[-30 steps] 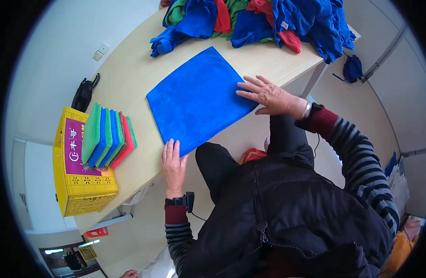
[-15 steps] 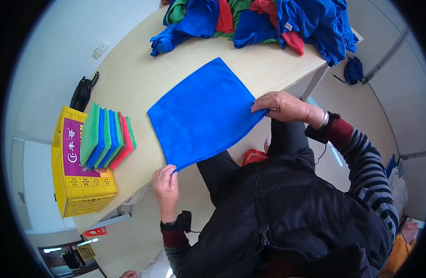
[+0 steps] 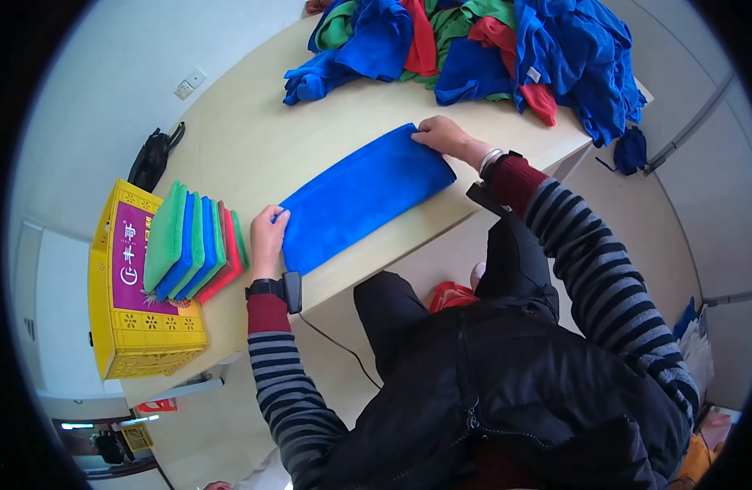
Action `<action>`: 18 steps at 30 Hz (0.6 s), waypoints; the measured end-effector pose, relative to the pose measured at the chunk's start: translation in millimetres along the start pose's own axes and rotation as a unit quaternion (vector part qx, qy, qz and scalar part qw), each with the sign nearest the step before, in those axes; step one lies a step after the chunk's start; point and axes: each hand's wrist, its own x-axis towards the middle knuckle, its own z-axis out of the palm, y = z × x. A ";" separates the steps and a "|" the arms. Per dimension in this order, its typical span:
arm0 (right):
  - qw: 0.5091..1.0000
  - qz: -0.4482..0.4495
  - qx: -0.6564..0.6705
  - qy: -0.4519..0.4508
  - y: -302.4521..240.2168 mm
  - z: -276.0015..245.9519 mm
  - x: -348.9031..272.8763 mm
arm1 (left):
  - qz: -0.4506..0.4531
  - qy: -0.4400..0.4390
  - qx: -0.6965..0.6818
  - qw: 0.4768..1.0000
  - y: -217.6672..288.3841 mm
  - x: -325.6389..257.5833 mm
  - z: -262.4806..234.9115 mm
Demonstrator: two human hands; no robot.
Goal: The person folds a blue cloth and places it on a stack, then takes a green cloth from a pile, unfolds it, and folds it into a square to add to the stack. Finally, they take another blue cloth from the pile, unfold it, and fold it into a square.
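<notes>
A blue cloth (image 3: 363,200) lies folded over on itself on the pale wooden table (image 3: 253,122), forming a long band. At its far left corner, the fingertips of my left hand (image 3: 269,232) pinch the edge. My right hand (image 3: 449,137) holds the far right corner, with thumb and fingers closed on the cloth. To the left of my left hand, a neat stack of folded green, blue and red cloths (image 3: 194,241) leans against a yellow crate.
The yellow plastic crate (image 3: 151,339) with a purple panel stands at the table's left edge. A heap of crumpled blue, green and red cloths (image 3: 474,57) covers the far side. A black bag (image 3: 153,159) rests behind the crate. Something red (image 3: 452,296) is on the floor below.
Both hands have moved away from me to the far side, bringing the near edge of the blue cloth over. It was spread out flat and is now folded in a band.
</notes>
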 end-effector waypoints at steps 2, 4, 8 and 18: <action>1.000 0.004 -0.020 0.015 -2.4 2.5 0.5 | -0.015 -0.003 -0.033 0.999 -14.4 -0.5 8.4; 0.998 0.057 0.006 -0.017 -16.2 2.0 -8.6 | -0.047 0.016 -0.101 0.994 -27.7 -11.0 10.0; 0.995 0.095 -0.012 -0.028 -18.1 0.2 -37.2 | -0.129 0.034 -0.239 0.962 -32.0 -31.6 10.8; 0.961 -0.033 -0.058 0.268 -25.0 47.3 -65.2 | -0.070 0.237 0.074 0.966 -4.8 -54.6 45.5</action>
